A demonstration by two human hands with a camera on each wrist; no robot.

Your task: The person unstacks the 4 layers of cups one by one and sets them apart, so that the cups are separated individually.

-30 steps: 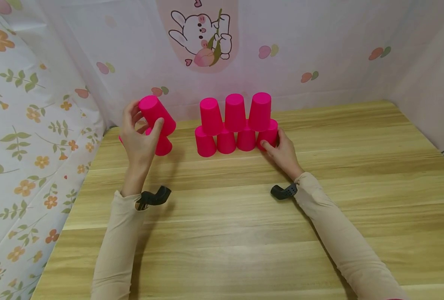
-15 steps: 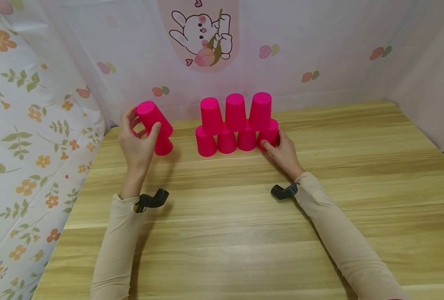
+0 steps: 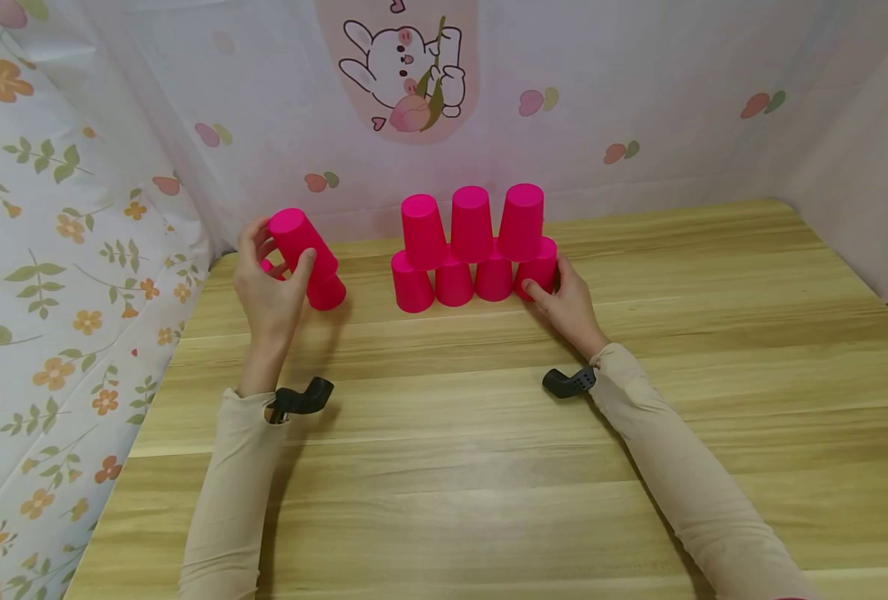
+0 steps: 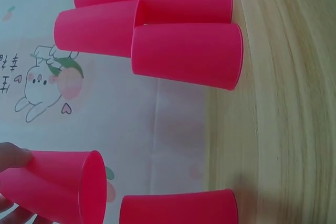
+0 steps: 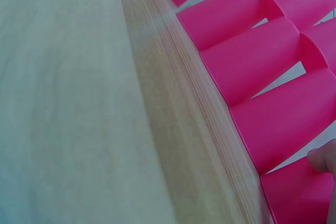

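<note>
On the left in the head view, my left hand holds a pink plastic cup with thumb and fingers, its closed end up. This cup's open mouth shows in the left wrist view, apart from the inverted pink cup beside it. That lower cup stands on the table, partly covered in the head view. Another bit of pink shows behind my left fingers. My right hand grips the rightmost bottom cup of a two-row stack, with its thumb on the cup's side.
Three inverted cups form the stack's upper row, resting on a bottom row of several cups. A patterned cloth hangs close behind the wooden table. Black wrist mounts stick out from both sleeves.
My left hand has moved down and slightly left with its cup, which now covers more of the lower cup in the head view. The right hand and the stack stay put.
</note>
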